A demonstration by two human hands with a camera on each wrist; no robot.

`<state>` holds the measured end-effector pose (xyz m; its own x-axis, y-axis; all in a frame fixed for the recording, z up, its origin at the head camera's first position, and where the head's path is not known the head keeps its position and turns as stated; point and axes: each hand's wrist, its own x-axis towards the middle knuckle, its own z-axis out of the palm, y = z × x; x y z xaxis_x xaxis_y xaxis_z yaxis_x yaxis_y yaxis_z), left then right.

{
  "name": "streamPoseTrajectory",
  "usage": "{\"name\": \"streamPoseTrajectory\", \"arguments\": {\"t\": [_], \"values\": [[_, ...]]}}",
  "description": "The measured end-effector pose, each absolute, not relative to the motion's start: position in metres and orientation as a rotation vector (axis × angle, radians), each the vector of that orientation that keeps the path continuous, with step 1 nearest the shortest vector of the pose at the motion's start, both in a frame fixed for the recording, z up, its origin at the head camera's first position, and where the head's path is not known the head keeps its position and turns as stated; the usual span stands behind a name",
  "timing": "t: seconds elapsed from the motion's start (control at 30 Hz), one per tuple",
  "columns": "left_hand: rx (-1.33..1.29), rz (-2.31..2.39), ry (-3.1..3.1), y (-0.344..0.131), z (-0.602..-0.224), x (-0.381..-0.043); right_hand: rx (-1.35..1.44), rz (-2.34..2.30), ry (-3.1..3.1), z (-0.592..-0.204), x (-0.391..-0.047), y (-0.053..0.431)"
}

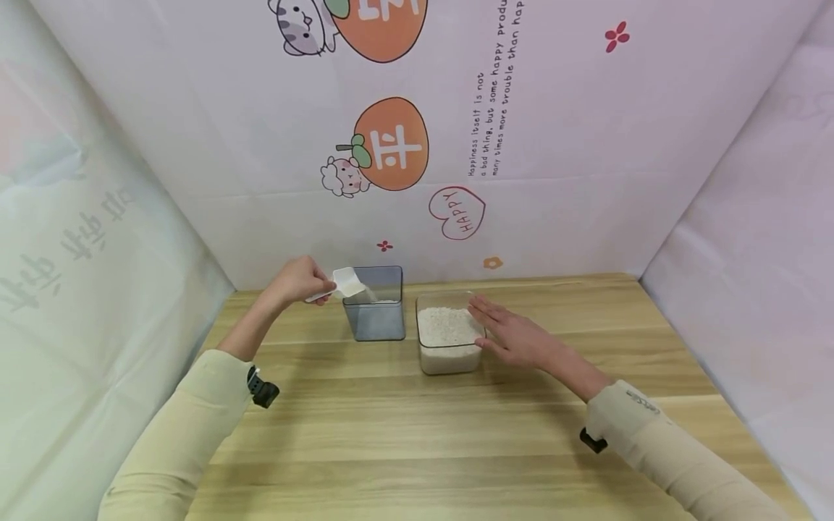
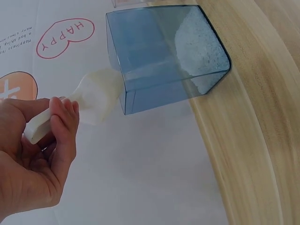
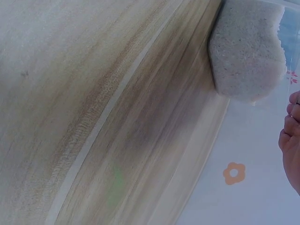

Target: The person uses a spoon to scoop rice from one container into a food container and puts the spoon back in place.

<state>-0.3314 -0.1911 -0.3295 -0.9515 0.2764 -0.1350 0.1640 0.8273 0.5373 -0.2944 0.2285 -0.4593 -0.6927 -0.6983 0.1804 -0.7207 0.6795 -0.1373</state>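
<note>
My left hand (image 1: 301,281) pinches the handle of a white scoop (image 1: 348,283), with fingers and thumb curled round it in the left wrist view. The scoop is tipped over the rim of a blue see-through box (image 1: 378,324), and white grains stream from it. A heap of grains (image 2: 199,51) lies at the bottom of that box. To the right stands a clear box (image 1: 449,362) holding much more white, rice-like grain (image 1: 448,325). My right hand (image 1: 511,337), fingers straight, rests at the right rim of the clear box; only its fingertips and edge show in the right wrist view.
Both boxes stand near the back of a wood-grain table (image 1: 404,449), close to a white printed backdrop (image 1: 554,224). White sheets also rise at the left and right sides. A dark strap device (image 1: 263,391) sits on the left sleeve.
</note>
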Motion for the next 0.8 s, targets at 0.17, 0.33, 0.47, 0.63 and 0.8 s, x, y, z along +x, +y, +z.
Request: {"name": "streamPoseTrajectory", "arguments": {"t": [0.17,0.33,0.47,0.63,0.8], "values": [[0.392,0.637,2.881,-0.188,-0.329,-0.330,1.174,0.301,-2.775,-0.460,-0.294,0.228],[0.457,0.444,2.975,-0.180,-0.326,-0.326,1.154,0.303,-2.785,-0.461,-0.293,0.229],[0.489,0.263,3.074,-0.174,-0.327,-0.322,1.157,0.314,-2.790,-0.460,-0.294,0.228],[0.598,-0.037,3.235,-0.169,-0.333,-0.316,1.166,0.327,-2.794,-0.459,-0.295,0.227],[0.689,-0.324,3.375,-0.166,-0.347,-0.312,1.164,0.328,-2.798,-0.459,-0.294,0.228]]}}
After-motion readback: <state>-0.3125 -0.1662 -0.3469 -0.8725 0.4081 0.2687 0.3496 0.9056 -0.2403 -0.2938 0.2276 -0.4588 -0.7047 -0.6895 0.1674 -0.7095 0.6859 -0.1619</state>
